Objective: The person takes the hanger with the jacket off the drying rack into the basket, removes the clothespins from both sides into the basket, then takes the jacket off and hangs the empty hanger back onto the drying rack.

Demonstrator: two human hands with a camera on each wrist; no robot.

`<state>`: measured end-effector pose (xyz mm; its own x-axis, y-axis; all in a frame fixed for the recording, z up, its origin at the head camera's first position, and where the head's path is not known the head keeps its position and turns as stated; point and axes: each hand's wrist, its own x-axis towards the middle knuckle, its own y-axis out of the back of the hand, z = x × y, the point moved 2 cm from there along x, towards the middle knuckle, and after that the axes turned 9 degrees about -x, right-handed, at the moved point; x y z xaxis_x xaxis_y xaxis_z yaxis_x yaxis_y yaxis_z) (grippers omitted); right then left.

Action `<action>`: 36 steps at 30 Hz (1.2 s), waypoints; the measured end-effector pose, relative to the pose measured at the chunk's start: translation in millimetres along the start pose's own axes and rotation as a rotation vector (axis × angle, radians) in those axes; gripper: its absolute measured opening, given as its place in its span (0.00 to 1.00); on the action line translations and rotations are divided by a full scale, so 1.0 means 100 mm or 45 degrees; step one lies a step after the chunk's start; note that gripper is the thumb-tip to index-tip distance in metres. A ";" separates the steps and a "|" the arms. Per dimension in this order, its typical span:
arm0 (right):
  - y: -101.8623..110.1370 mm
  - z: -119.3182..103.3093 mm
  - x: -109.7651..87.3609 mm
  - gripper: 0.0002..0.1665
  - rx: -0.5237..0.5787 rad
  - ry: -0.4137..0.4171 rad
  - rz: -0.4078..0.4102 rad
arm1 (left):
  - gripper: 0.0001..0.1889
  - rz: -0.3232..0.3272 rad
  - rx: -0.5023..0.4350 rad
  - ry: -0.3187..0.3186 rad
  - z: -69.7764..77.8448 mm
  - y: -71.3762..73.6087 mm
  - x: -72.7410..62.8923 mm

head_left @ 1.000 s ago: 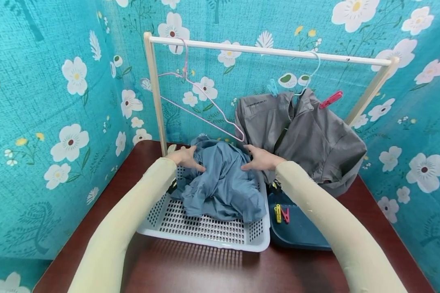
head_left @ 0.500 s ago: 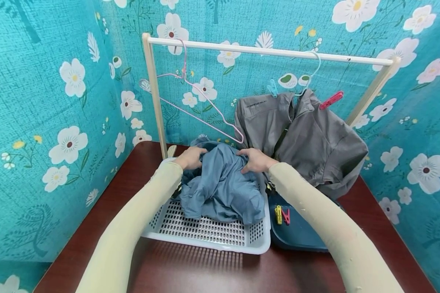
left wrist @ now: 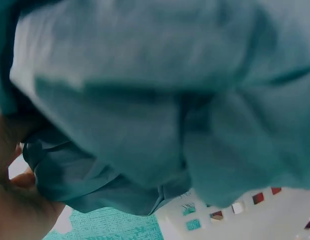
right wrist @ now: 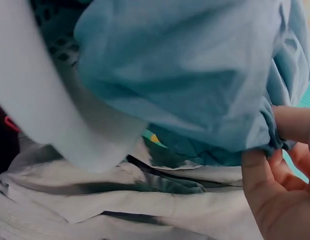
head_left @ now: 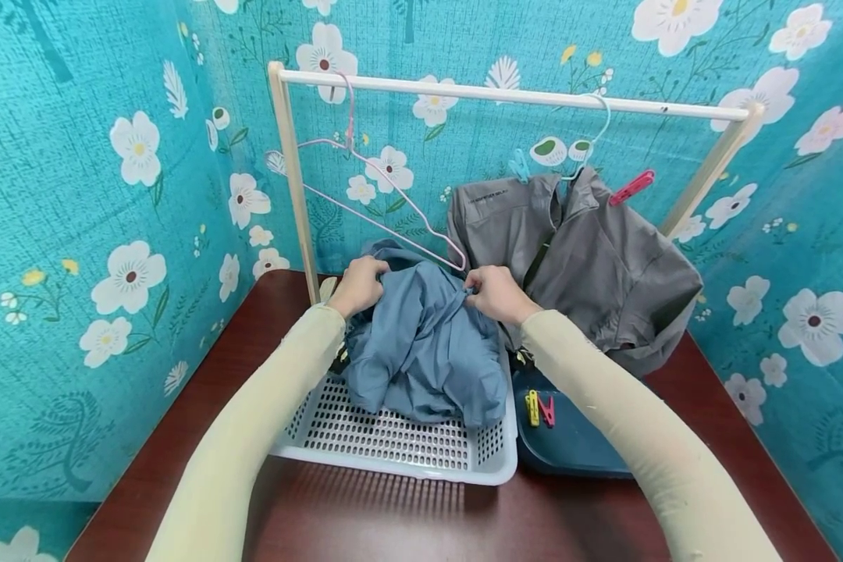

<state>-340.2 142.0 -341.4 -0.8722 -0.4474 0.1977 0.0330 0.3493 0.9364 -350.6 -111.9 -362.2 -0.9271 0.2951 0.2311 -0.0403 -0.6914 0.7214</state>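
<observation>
A crumpled blue-grey garment (head_left: 425, 343) is bunched up over the back of a white perforated laundry basket (head_left: 400, 467); its folds hide what kind of clothing it is. At its upper left, my left hand (head_left: 361, 286) grips the fabric, fingers partly hidden by the cloth. On the opposite side my right hand (head_left: 497, 293) pinches a gathered bit of it between thumb and fingers, plain to see in the right wrist view, where the cloth (right wrist: 185, 75) hangs from the fingertips. Loose folds (left wrist: 119, 140) fill most of the left wrist view.
Behind the basket stands a wooden rack with a white rail (head_left: 464, 90). A pink hanger (head_left: 386, 183) hangs at its left; a grey jacket (head_left: 604, 265) hangs at right on a light blue hanger. A dark blue tray (head_left: 576, 449) beside the basket holds yellow and pink clothespins (head_left: 532, 407).
Both hands came in from loosely spread around the garment and took hold of it. The cloth's top has risen slightly between them, and its left folds have drawn inward.
</observation>
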 end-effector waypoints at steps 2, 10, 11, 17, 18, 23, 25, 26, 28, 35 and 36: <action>0.04 -0.01 0.00 0.04 0.013 0.001 0.058 | 0.19 0.069 -0.028 0.015 0.01 0.03 0.00; 0.15 -0.06 -0.13 0.02 0.058 -0.016 0.146 | 0.16 0.213 -0.104 0.078 0.17 0.14 -0.03; 0.17 -0.08 -0.17 0.02 0.076 -0.016 0.132 | 0.16 0.199 -0.110 0.064 0.20 0.15 -0.06; 0.15 -0.16 -0.46 0.07 0.109 0.042 -0.074 | 0.15 -0.130 -0.096 -0.074 0.34 0.15 -0.37; 0.12 -0.17 -0.50 0.08 0.099 0.075 -0.124 | 0.15 -0.211 -0.078 -0.091 0.35 0.14 -0.43; 0.01 -0.25 -0.61 0.10 0.061 0.277 -0.324 | 0.11 -0.512 0.024 -0.147 0.35 -0.02 -0.59; -0.04 -0.29 -0.61 0.04 0.036 0.370 -0.367 | 0.10 -0.569 0.061 -0.176 0.33 -0.12 -0.61; -0.07 -0.30 -0.61 0.05 0.021 0.412 -0.384 | 0.10 -0.592 0.082 -0.192 0.32 -0.17 -0.61; -0.13 -0.34 -0.59 0.13 0.003 0.490 -0.429 | 0.10 -0.631 0.125 -0.205 0.30 -0.28 -0.62; -0.27 -0.42 -0.56 0.27 -0.027 0.583 -0.591 | 0.13 -0.829 0.338 -0.054 0.35 -0.41 -0.69; -0.27 -0.43 -0.56 0.27 -0.030 0.563 -0.607 | 0.13 -0.849 0.368 -0.028 0.40 -0.36 -0.71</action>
<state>-271.7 122.6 -365.0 -0.5111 -0.8472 -0.1451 -0.2929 0.0129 0.9561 -268.7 -81.4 -378.6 -0.7318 0.6082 -0.3076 -0.4917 -0.1587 0.8562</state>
